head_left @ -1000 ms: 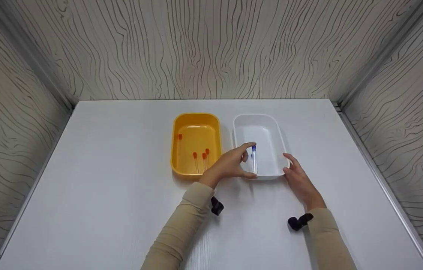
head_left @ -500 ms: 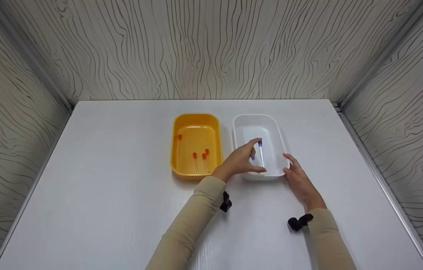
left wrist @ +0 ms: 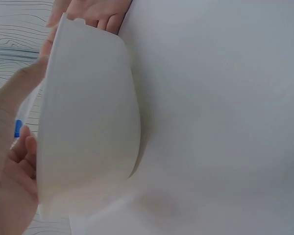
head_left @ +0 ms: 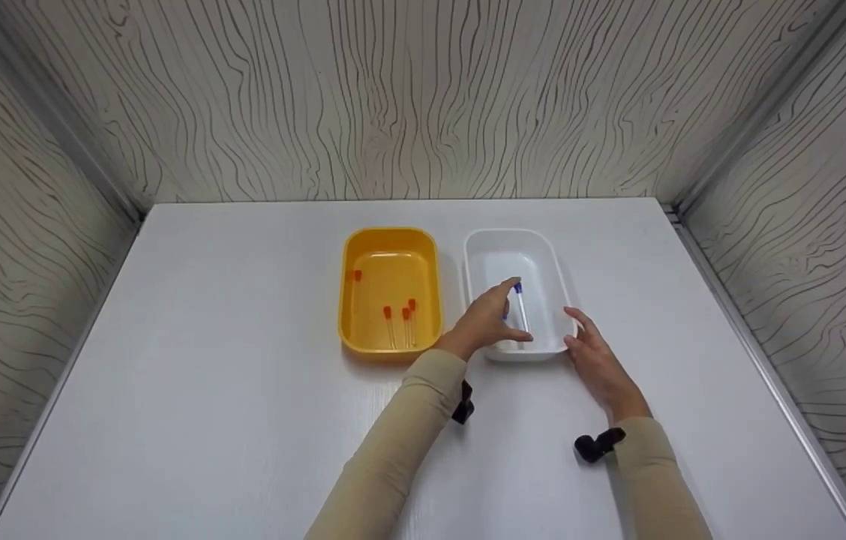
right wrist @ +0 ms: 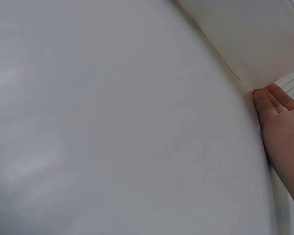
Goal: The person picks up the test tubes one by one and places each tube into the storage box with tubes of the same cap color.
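In the head view my left hand [head_left: 481,324] is over the near left part of a white plastic tray [head_left: 511,234]. It holds a slim clear test tube with a blue cap [head_left: 518,287] lengthwise, index finger at the cap and thumb toward the other end. A second blue cap [head_left: 505,316] shows beside the fingers, mostly hidden by them. My right hand [head_left: 601,367] grips the tray's near right rim between thumb and fingers. The left wrist view shows the tray's outer wall [left wrist: 88,107], with a blue cap [left wrist: 18,128] behind the left fingers.
Left of the white tray stands a yellow tray [head_left: 391,231] holding several tubes with orange-red caps [head_left: 387,312]. Both trays rest on a white table [head_left: 243,337]. Patterned wood-grain panels [head_left: 393,97] enclose the back and sides.
My left hand has moved right and slightly farther into the white tray with the blue-capped test tube, then nearly stopped. The right hand stays at the rim.
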{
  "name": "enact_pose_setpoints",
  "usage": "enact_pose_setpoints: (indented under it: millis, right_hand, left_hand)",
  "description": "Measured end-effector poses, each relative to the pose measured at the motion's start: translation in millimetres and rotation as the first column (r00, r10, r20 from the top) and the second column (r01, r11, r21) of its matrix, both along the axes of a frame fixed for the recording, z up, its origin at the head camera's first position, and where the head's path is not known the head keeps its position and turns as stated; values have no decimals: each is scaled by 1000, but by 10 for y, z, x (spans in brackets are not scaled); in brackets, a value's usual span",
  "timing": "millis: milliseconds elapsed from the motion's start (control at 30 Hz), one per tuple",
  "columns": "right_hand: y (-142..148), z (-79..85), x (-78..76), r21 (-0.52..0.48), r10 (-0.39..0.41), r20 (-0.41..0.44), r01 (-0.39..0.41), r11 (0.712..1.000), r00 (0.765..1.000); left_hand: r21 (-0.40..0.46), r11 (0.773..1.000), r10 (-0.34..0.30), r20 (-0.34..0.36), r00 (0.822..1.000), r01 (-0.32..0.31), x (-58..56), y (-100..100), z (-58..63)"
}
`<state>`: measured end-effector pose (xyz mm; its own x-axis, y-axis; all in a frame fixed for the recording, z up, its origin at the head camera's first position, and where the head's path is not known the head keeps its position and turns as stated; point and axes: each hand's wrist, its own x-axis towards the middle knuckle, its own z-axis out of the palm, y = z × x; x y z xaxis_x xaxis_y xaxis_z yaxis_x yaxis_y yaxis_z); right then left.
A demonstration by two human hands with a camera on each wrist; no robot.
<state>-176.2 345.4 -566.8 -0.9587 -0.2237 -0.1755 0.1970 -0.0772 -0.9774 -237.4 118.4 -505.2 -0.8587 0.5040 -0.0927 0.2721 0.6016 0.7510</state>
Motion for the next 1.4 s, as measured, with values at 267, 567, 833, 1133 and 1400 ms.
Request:
enact_pose_setpoints:
  millis: [267, 567, 833, 1133, 1400]
  right_hand:
    - [-23, 13, -30, -33, 0, 8, 1, 999, 1000]
    - [-29, 0, -43, -15, 18, 3, -17, 1000, 1000]
    - [-39, -21, -65, -19, 21, 13, -21, 1000, 1000]
    - [-31, -4, -89, -14, 23, -3, -23, 1000, 1000]
    - [15, -18, -101, 6, 15, -10, -15, 1000, 1000]
  left_hand:
    - [-110, 994, 16, -64, 998, -23, 16, 28, 22]
    - [-153, 987, 38, -40, 998, -43, 17, 33, 17]
    - [-143, 989, 24, -56, 998, -32, 24, 11, 16]
    - [-25, 999, -27, -133, 991, 24, 13, -57, -89]
    - [32, 998, -42, -298, 954, 54, 51, -249, -68]
